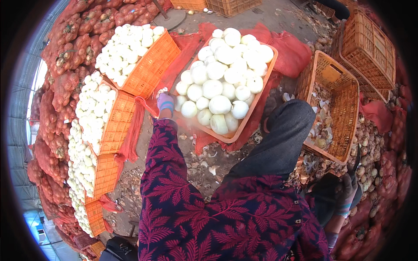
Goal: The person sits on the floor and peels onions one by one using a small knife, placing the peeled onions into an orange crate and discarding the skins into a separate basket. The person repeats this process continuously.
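My left hand [166, 102], in a purplish glove with pale bands, is at the left side of an orange crate [235, 138] heaped with peeled white onions [220, 105]. Its fingers look drawn together, with small whitish bits [162, 90] at their tips; what they hold is too small to make out. At the lower right my right hand [347, 188], in a greyish glove, hangs beside my right leg above loose unpeeled onions. A dark, narrow, knife-like tool [358, 158] sticks up from its closed fingers.
Orange crates [118, 126] of peeled onions line the left, before stacked red mesh sacks [72, 56]. Right of my knee stands a crate [334, 102] with skins and scraps inside. More crates [368, 48] are stacked behind it. Red mesh [289, 50] and peelings litter the ground.
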`<action>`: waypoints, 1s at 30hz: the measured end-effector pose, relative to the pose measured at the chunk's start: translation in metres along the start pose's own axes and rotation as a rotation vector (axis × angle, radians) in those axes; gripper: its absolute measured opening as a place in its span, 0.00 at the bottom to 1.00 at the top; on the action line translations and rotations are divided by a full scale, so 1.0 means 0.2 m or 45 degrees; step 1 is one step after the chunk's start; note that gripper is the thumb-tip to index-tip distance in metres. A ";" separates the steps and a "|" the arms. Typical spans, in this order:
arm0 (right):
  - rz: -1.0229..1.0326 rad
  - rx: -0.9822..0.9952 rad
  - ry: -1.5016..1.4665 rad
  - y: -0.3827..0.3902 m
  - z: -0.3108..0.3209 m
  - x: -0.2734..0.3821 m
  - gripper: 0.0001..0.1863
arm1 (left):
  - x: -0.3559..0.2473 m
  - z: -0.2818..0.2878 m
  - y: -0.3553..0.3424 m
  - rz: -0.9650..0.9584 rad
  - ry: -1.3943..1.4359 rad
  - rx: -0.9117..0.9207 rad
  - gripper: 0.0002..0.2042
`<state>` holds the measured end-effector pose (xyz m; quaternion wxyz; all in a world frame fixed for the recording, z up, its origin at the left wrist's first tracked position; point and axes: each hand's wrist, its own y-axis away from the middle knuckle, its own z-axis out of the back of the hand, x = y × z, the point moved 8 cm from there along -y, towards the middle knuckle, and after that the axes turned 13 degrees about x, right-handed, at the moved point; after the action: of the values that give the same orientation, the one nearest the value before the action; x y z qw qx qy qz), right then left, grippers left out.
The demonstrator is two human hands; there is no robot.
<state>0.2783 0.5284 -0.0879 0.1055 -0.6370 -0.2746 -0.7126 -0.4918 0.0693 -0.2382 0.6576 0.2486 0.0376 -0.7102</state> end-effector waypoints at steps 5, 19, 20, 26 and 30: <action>0.689 0.046 1.144 0.03 0.01 0.23 0.16 | 0.55 0.23 0.10 0.132 0.262 -0.294 0.14; 0.337 -0.028 -0.150 -0.14 0.21 0.54 0.26 | -0.04 0.46 0.28 -0.451 1.035 -0.096 0.32; 0.355 -0.100 -0.132 -0.07 0.32 0.57 0.26 | -0.32 0.42 0.39 -0.579 0.999 -0.033 0.30; -0.100 -0.731 0.249 0.36 1.30 -0.57 0.15 | -1.92 0.11 1.52 -1.442 0.492 0.242 0.29; -0.414 -0.877 -0.423 0.69 1.02 -1.05 0.06 | -2.27 -0.47 2.32 -1.716 0.335 0.713 0.30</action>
<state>0.5552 0.4798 -0.2481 -0.2735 -0.6896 -0.1305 -0.6577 -0.0154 0.4581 -0.0101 -0.0188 0.4129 0.0780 -0.9072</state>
